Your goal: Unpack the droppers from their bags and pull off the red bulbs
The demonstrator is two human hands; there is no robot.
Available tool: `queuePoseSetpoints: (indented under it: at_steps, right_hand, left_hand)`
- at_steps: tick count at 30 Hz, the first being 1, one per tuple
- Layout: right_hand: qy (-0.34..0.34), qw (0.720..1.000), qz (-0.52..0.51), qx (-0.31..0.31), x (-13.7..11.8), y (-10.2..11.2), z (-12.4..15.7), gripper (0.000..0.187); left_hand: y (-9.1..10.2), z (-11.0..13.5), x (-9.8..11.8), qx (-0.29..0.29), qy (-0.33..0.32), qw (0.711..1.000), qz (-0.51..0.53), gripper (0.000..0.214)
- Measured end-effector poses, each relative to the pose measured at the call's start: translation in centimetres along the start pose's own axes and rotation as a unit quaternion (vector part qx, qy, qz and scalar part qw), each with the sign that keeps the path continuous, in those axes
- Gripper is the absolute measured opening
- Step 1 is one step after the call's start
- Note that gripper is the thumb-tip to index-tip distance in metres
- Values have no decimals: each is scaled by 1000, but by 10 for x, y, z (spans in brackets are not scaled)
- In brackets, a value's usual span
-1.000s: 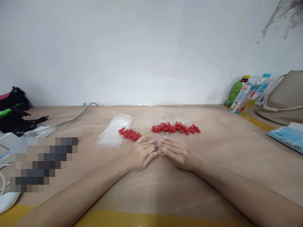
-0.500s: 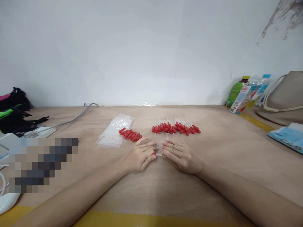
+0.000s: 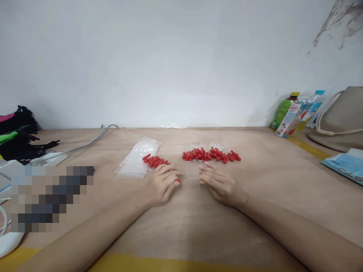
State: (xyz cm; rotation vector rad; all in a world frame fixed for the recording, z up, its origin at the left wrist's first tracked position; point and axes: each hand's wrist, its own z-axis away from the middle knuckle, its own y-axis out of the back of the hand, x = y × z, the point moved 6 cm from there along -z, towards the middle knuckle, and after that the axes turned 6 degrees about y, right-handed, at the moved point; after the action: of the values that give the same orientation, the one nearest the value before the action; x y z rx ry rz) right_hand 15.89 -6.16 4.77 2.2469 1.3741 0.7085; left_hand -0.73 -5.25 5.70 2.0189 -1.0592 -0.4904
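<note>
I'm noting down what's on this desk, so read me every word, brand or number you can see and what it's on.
"C&S", perhaps, on the blue packet; letters partly unclear.
Green bottle: print too small to read.
White-labelled bottle: print too small to read.
Blue-capped bottle: also too small.

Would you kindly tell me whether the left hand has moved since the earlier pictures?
Yes: judged against the plastic bags, which lie where they did, the left hand has shifted leftward, closer to them.
</note>
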Motion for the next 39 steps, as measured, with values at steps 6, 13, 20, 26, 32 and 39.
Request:
queuePoseSetpoints:
  at_steps: [6, 13, 20, 26, 32, 39]
  right_hand:
    - [-155, 985, 74, -23, 22, -2, 3, 16]
    - [-242, 970, 24, -15, 30, -14, -4, 24]
    - [-222, 970, 76, -59, 30, -32, -30, 18]
    - [-162, 956, 176, -172, 20, -59, -43, 15]
    - [-185, 943, 163, -222, 9, -72, -45, 21]
    - [-218, 937, 145, -233, 7, -70, -47, 39]
  left_hand:
    - [23, -3, -43, 85, 163, 983, -30, 18]
    - [51, 23, -132, 151, 392, 907, -27, 27]
    - [44, 51, -178, 151, 486, 858, 65, 39]
    - [39, 49, -177, 109, 484, 868, 27, 36]
    - [33, 44, -174, 64, 488, 870, 2, 32]
    - [28, 35, -161, 35, 431, 902, -4, 32]
